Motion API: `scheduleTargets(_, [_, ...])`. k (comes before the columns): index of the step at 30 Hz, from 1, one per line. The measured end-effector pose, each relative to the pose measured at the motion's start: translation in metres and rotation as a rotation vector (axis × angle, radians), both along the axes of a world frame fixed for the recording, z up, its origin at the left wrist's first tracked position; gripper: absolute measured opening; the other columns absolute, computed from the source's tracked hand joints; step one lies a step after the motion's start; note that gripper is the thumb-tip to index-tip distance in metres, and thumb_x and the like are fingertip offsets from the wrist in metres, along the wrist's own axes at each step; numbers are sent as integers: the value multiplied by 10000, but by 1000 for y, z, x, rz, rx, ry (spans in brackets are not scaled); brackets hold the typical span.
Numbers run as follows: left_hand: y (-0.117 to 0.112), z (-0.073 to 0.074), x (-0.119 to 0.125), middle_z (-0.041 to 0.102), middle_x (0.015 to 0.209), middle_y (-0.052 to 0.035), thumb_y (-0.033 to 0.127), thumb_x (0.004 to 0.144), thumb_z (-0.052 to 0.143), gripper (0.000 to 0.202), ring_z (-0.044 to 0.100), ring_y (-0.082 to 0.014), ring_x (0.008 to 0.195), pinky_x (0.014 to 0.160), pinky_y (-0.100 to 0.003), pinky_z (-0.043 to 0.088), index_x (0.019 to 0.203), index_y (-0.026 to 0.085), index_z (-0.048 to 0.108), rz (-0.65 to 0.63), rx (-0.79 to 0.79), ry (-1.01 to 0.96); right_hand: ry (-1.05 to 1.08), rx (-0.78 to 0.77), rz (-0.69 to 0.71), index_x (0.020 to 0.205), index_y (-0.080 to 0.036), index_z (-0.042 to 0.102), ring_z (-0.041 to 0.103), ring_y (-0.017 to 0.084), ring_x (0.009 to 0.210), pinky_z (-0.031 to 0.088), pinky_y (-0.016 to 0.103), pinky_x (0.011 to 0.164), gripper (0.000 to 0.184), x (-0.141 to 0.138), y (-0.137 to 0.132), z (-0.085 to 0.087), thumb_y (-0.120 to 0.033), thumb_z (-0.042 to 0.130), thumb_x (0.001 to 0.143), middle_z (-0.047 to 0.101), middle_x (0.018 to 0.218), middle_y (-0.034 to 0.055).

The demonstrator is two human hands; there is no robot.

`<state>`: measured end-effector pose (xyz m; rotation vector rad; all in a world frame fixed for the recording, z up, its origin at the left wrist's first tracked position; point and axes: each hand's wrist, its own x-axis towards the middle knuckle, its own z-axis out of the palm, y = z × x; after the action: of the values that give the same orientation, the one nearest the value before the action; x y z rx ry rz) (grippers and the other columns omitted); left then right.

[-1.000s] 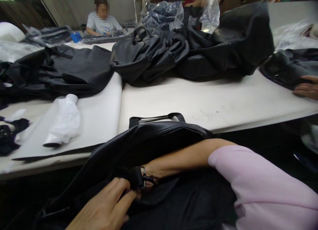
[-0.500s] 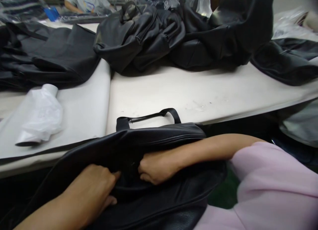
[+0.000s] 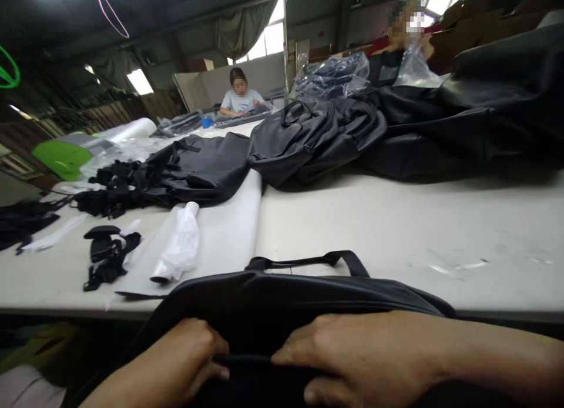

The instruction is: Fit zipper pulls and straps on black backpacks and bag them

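A black bag (image 3: pixel 308 290), leather-like, stands open at the table's front edge, its webbing handle (image 3: pixel 304 260) arching up at the far side. My left hand (image 3: pixel 194 352) pinches the near edge of the bag's opening between thumb and fingers. To the right of it, my right hand (image 3: pixel 335 352) has its fingertips over the same edge, with the thumb on the near side. A short stretch of edge shows between the two hands. The inside of the bag is too dark to make out.
Black bags (image 3: pixel 308 137) lie piled across the back of the table (image 3: pixel 352 220). A roll in white plastic (image 3: pixel 180 246) and black strap pieces (image 3: pixel 110 252) lie on the left. One person (image 3: pixel 240 99) sits beyond; another (image 3: pixel 405 32) is at the far right.
My right hand has come out of the bag's inside to its near edge. My left hand remains on the edge. The view has tilted up and turned left.
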<state>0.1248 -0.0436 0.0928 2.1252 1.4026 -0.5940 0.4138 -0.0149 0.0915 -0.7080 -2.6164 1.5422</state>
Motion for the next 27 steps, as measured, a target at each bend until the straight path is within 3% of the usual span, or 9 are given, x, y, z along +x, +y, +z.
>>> scheduleTargets(5, [-5, -4, -47, 705, 1242, -15, 369, 920, 669, 168, 627, -195, 1190, 1037, -240, 449, 1033, 292, 767, 177, 57, -361, 215, -55, 133, 1312, -129, 698, 677, 191, 1120, 475, 226, 983, 345, -21, 38, 16, -151, 585, 987, 716, 1236, 110])
scheduleTargets(9, [7, 25, -72, 766, 993, -20, 559, 870, 663, 295, 693, -199, 1001, 942, -220, 516, 892, 300, 801, 432, 500, -623, 424, -252, 31, 1243, -104, 713, 703, 148, 821, 545, 227, 761, 318, -69, 75, 8, -232, 556, 999, 751, 995, 77])
scheduleTargets(11, [34, 36, -86, 763, 1026, -31, 563, 761, 732, 347, 684, -231, 1024, 948, -230, 513, 917, 259, 786, 742, 794, -619, 511, -72, -15, 1193, -126, 736, 693, 154, 829, 528, 242, 775, 277, -103, 92, 4, -218, 590, 978, 754, 998, 70])
scheduleTargets(13, [71, 33, -101, 737, 1145, -62, 435, 748, 713, 395, 650, -263, 1113, 973, -268, 494, 1067, 203, 737, 992, 914, -522, 508, 242, -83, 1098, -163, 774, 689, 194, 934, 494, 279, 855, 201, -137, 106, -4, -204, 663, 936, 758, 1049, 67])
scheduleTargets(15, [104, 18, -112, 748, 1022, -131, 326, 714, 748, 343, 659, -310, 1034, 890, -303, 503, 983, 113, 732, 1076, 847, -451, 390, 374, -188, 1036, -189, 784, 685, 238, 996, 472, 308, 861, 152, -166, 120, -17, -251, 700, 926, 759, 1049, 67])
scheduleTargets(18, [134, -8, -113, 724, 754, -103, 269, 695, 800, 218, 663, -278, 808, 662, -254, 468, 808, 95, 733, 1075, 678, -446, 256, 309, -348, 1009, -157, 756, 699, 231, 925, 470, 283, 768, 180, -187, 139, -41, -313, 724, 924, 753, 947, 75])
scheduleTargets(20, [139, -16, -107, 705, 693, -98, 258, 704, 814, 217, 645, -246, 704, 565, -230, 431, 798, 82, 729, 1084, 600, -475, 279, 269, -399, 1154, -152, 683, 698, 211, 874, 467, 267, 739, 362, -188, 149, -53, -349, 791, 870, 739, 899, 46])
scheduleTargets(24, [137, -14, -89, 734, 805, -145, 306, 846, 703, 362, 679, -255, 652, 568, -296, 537, 1103, 54, 662, 1153, 415, -662, 338, 250, -407, 1428, -245, 440, 682, 257, 964, 472, 310, 795, 923, -182, 158, -58, -466, 923, 672, 711, 956, -2])
scheduleTargets(27, [137, -11, -75, 744, 974, -163, 279, 878, 670, 408, 724, -258, 753, 639, -320, 596, 1232, 97, 580, 1164, 381, -819, 335, 238, -408, 1365, -248, 496, 662, 279, 973, 463, 340, 823, 866, -182, 161, -57, -439, 934, 642, 691, 943, 9])
